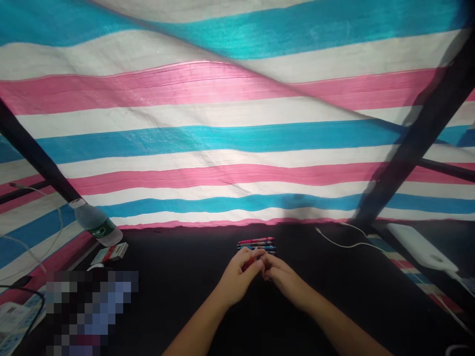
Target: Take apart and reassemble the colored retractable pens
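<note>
My left hand [239,274] and my right hand [280,274] meet over a black table [178,282], fingertips together. Both are closed on a small red pen [249,263] held between them; only a bit of it shows between the left fingers. Just beyond the hands lies a short row of several pens [257,244], pink, red and blue, side by side on the table.
A striped pink, blue and white tarp [222,138] hangs behind the table. A plastic water bottle [97,223] leans at the left above a small red-and-white box [109,254]. A white cable [345,242] and a white power strip [415,246] lie at the right.
</note>
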The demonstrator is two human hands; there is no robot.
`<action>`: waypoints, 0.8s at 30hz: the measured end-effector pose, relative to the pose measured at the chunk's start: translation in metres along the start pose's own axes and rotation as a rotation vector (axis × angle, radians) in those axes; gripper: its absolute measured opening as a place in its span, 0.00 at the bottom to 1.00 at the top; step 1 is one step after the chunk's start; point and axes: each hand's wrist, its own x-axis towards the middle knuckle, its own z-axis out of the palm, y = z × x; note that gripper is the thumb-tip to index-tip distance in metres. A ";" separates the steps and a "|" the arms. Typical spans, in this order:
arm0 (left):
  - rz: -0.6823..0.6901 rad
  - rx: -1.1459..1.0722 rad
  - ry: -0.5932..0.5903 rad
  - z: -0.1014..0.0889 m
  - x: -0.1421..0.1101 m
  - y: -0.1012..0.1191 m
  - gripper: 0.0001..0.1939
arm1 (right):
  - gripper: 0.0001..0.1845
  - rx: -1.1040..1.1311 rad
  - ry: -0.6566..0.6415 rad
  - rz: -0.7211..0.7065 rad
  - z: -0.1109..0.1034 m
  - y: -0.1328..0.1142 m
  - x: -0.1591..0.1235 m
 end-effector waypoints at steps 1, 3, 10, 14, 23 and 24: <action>-0.023 -0.027 -0.016 -0.002 0.000 -0.002 0.15 | 0.12 0.008 0.008 -0.020 -0.003 0.001 0.002; -0.049 -0.083 -0.065 -0.008 0.000 -0.004 0.20 | 0.21 0.013 0.052 -0.061 -0.010 0.002 0.005; 0.087 0.265 -0.217 -0.018 -0.003 0.008 0.24 | 0.29 -0.125 0.188 -0.124 -0.020 -0.013 0.004; 0.124 0.387 -0.183 -0.017 -0.002 0.010 0.17 | 0.15 -0.463 0.090 -0.284 -0.015 -0.024 -0.005; 0.134 0.246 0.193 -0.014 0.003 0.000 0.07 | 0.10 -0.896 0.014 -0.362 -0.018 -0.025 -0.006; 0.116 0.182 0.217 -0.014 0.003 -0.002 0.09 | 0.10 -0.912 0.008 -0.354 -0.018 -0.025 -0.006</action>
